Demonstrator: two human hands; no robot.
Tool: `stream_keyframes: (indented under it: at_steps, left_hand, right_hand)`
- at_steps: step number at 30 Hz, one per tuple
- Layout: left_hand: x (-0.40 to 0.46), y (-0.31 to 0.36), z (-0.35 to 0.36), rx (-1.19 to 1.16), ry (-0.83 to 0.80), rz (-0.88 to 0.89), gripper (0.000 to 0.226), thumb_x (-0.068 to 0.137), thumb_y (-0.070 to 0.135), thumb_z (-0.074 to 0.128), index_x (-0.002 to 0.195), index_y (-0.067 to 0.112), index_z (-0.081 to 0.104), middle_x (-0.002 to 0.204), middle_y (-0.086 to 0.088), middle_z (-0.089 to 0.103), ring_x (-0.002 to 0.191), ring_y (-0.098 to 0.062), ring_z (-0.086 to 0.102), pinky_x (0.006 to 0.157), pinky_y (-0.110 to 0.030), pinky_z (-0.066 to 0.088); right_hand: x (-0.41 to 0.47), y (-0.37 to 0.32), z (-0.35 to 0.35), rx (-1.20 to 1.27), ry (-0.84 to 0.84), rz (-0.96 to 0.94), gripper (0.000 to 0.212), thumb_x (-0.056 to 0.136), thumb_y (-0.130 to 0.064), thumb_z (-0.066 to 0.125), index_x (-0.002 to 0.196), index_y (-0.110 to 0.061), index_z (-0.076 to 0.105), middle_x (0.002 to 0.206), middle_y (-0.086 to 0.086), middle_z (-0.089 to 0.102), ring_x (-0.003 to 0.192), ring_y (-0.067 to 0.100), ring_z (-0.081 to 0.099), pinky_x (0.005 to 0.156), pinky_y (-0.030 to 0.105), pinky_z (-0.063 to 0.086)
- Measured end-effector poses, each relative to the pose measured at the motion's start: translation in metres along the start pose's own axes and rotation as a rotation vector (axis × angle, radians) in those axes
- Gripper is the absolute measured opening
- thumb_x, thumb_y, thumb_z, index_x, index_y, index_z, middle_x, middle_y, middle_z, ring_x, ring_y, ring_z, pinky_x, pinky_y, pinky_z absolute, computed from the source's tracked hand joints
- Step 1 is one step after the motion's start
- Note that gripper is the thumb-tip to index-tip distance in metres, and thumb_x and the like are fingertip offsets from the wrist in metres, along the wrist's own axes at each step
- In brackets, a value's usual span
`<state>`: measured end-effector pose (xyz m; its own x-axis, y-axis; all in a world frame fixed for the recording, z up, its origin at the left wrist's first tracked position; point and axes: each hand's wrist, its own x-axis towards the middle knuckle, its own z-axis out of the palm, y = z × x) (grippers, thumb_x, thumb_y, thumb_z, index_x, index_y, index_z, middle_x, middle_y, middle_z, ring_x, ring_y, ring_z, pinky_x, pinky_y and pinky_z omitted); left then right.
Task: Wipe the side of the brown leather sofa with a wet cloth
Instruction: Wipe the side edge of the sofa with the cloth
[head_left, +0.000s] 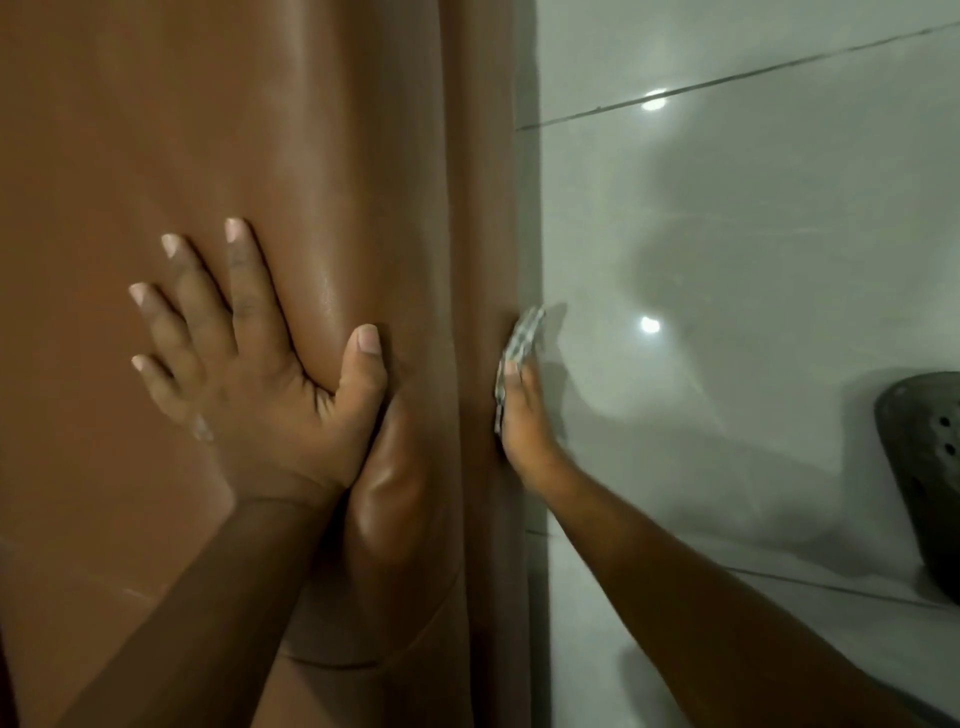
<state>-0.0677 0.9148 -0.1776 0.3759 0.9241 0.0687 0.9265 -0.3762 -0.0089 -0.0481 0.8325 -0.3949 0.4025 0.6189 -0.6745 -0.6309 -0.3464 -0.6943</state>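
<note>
- Two hands contact the brown leather sofa (322, 156).
- Left hand (260, 374): fingers spread, palm flat on top surface.
- Right hand (524, 421): presses checked cloth (522, 338) against the sofa's side, above the tiled floor (753, 260).

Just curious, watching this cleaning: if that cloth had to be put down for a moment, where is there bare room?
The glossy grey tiled floor is bare between the brown leather sofa and the dark perforated object at the right edge. The sofa top above the spread left hand is bare too. It is crowded at the sofa's side, where the right hand presses the checked cloth.
</note>
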Motion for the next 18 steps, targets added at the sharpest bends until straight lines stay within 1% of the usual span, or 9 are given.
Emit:
stream_keyframes:
  at_steps: [3, 5, 7, 9, 11, 13, 14, 16, 18]
  left_hand:
    - [-0.001, 0.000, 0.001, 0.017, 0.010, 0.003, 0.094, 0.082, 0.077, 0.030, 0.160, 0.027, 0.014, 0.169, -0.013, 0.011, 0.155, -0.044, 0.005, 0.117, -0.068, 0.005]
    - [-0.001, -0.002, 0.001, 0.013, 0.002, 0.008, 0.094, 0.081, 0.078, 0.031, 0.159, 0.028, 0.014, 0.169, -0.012, 0.010, 0.155, -0.042, 0.004, 0.118, -0.068, 0.005]
    - [-0.001, -0.003, -0.001, 0.002, 0.001, 0.008, 0.093, 0.081, 0.078, 0.031, 0.159, 0.030, 0.014, 0.170, -0.011, 0.010, 0.155, -0.041, 0.003, 0.118, -0.067, 0.004]
    - [-0.001, -0.004, -0.001, 0.000, 0.007, 0.005, 0.093, 0.080, 0.077, 0.032, 0.159, 0.030, 0.015, 0.170, -0.010, 0.010, 0.155, -0.041, 0.004, 0.118, -0.067, 0.004]
    - [-0.001, -0.003, -0.001, -0.004, 0.012, 0.012, 0.093, 0.080, 0.077, 0.032, 0.159, 0.030, 0.016, 0.170, -0.010, 0.011, 0.155, -0.041, 0.005, 0.118, -0.067, 0.005]
    - [-0.001, -0.004, 0.000, -0.007, 0.012, 0.025, 0.095, 0.080, 0.080, 0.032, 0.159, 0.030, 0.015, 0.170, -0.010, 0.011, 0.155, -0.041, 0.005, 0.118, -0.067, 0.005]
    - [-0.001, -0.005, 0.001, -0.011, 0.015, 0.029, 0.095, 0.081, 0.082, 0.030, 0.159, 0.030, 0.015, 0.170, -0.010, 0.011, 0.155, -0.041, 0.005, 0.118, -0.066, 0.004]
    - [-0.001, -0.006, 0.002, -0.026, 0.027, 0.037, 0.096, 0.081, 0.084, 0.027, 0.159, 0.028, 0.017, 0.169, -0.012, 0.012, 0.155, -0.043, 0.007, 0.118, -0.064, 0.004]
    - [-0.001, -0.006, 0.002, -0.035, 0.038, 0.055, 0.096, 0.084, 0.083, 0.026, 0.158, 0.022, 0.021, 0.167, -0.018, 0.015, 0.153, -0.046, 0.011, 0.119, -0.066, 0.007]
  right_hand:
    - [-0.008, -0.017, 0.007, -0.090, -0.028, -0.105, 0.074, 0.094, -0.064, 0.027, 0.158, -0.033, 0.006, 0.171, 0.000, 0.004, 0.158, 0.019, 0.003, 0.127, 0.053, 0.009]
    - [-0.050, -0.011, 0.005, -0.183, -0.104, -0.257, 0.060, 0.100, -0.058, 0.029, 0.152, -0.050, -0.001, 0.167, -0.007, -0.005, 0.157, 0.018, -0.006, 0.128, 0.053, 0.004]
    - [-0.097, 0.011, -0.009, -0.283, -0.223, -0.424, 0.058, 0.104, -0.050, 0.033, 0.147, -0.060, -0.004, 0.166, -0.014, -0.011, 0.157, 0.019, -0.010, 0.128, 0.049, 0.001]
    - [-0.122, 0.044, -0.028, -0.428, -0.328, -0.556, 0.067, 0.105, -0.032, 0.040, 0.151, -0.054, -0.004, 0.167, -0.018, -0.019, 0.157, 0.021, -0.013, 0.128, 0.048, 0.002]
    - [-0.115, 0.058, -0.042, -0.612, -0.396, -0.621, 0.058, 0.105, -0.034, 0.037, 0.156, -0.039, 0.011, 0.168, -0.007, -0.021, 0.157, 0.027, -0.015, 0.126, 0.058, 0.008]
    - [-0.091, 0.055, -0.040, -0.671, -0.406, -0.714, 0.046, 0.105, -0.033, 0.037, 0.148, -0.018, 0.036, 0.167, 0.015, -0.003, 0.155, 0.042, -0.005, 0.123, 0.064, 0.011]
    - [-0.079, 0.047, -0.034, -0.657, -0.384, -0.751, 0.042, 0.103, -0.028, 0.040, 0.141, -0.011, 0.041, 0.164, 0.021, 0.006, 0.154, 0.048, 0.001, 0.123, 0.064, 0.010]
    - [-0.048, 0.016, -0.021, -0.586, -0.312, -0.738, 0.046, 0.103, -0.028, 0.040, 0.145, -0.012, 0.032, 0.164, 0.017, 0.007, 0.153, 0.049, 0.002, 0.124, 0.060, 0.006]
    - [-0.006, -0.025, -0.009, -0.494, -0.234, -0.700, 0.053, 0.105, -0.037, 0.034, 0.152, -0.018, 0.018, 0.166, 0.016, 0.005, 0.154, 0.044, -0.002, 0.125, 0.055, 0.002]
